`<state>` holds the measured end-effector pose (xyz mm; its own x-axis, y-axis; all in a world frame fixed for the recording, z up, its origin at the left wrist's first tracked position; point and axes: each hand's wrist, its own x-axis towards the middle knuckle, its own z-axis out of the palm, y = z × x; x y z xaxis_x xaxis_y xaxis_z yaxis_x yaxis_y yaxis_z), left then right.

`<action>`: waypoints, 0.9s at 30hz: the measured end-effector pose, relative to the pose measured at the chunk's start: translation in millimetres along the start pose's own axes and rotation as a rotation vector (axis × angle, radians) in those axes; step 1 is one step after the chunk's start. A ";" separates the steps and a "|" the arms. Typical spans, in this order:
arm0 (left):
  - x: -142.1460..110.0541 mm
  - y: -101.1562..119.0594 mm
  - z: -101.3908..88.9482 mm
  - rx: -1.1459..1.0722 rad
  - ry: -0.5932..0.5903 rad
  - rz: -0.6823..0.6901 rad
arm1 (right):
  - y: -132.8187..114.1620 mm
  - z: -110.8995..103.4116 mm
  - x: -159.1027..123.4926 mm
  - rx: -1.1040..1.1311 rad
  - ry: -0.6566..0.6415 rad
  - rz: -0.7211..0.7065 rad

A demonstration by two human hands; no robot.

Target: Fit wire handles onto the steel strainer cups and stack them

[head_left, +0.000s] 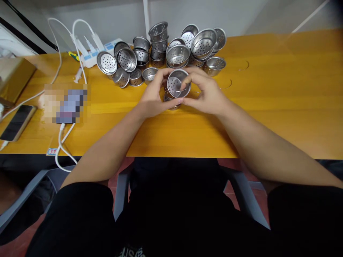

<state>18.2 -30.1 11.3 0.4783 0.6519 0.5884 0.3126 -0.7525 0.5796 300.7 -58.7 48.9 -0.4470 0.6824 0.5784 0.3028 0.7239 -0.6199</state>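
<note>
A perforated metal cup [174, 81] is tilted toward me between my two hands, its mouth facing up at me. My left hand [153, 95] wraps its left side, with the thumb along the lower rim. Around the right rim curls my right hand [206, 92], its index finger bent into the mouth. A thin wire [181, 90] shows near that fingertip; whether the finger grips it I cannot tell. Below the held cup, another perforated cup [175, 106] is partly hidden by my thumbs.
Perforated cups [178, 55] stand piled behind my hands, against the wall. Thin curved wires [244, 66] lie on the table [281, 107] at right. To the left are a power strip [92, 59], white cables, a phone [18, 123] and a cardboard box [16, 80].
</note>
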 end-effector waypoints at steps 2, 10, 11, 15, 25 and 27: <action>0.6 -8.1 0.4 -0.002 0.062 -0.021 | -8.5 -2.0 0.4 -0.018 0.030 -0.067; 4.2 -12.7 -8.6 0.085 0.035 0.058 | -24.2 -1.7 0.5 -0.074 -0.020 0.017; 4.3 -12.7 -7.9 0.083 0.025 0.063 | -23.8 -0.5 0.7 -0.073 -0.020 0.040; 3.8 -14.0 -5.3 0.052 -0.044 0.059 | -19.5 3.9 1.0 -0.055 0.019 0.013; 6.5 0.1 -14.2 0.088 -0.107 0.062 | -20.6 -7.9 1.9 -0.037 -0.028 0.030; 6.8 1.0 -14.4 0.082 -0.116 0.063 | -18.5 -10.3 2.4 -0.033 -0.039 0.041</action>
<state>10.0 -25.0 24.0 0.5892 0.5914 0.5504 0.3429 -0.7999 0.4924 302.7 -69.4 67.3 -0.4661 0.7073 0.5316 0.3484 0.6990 -0.6245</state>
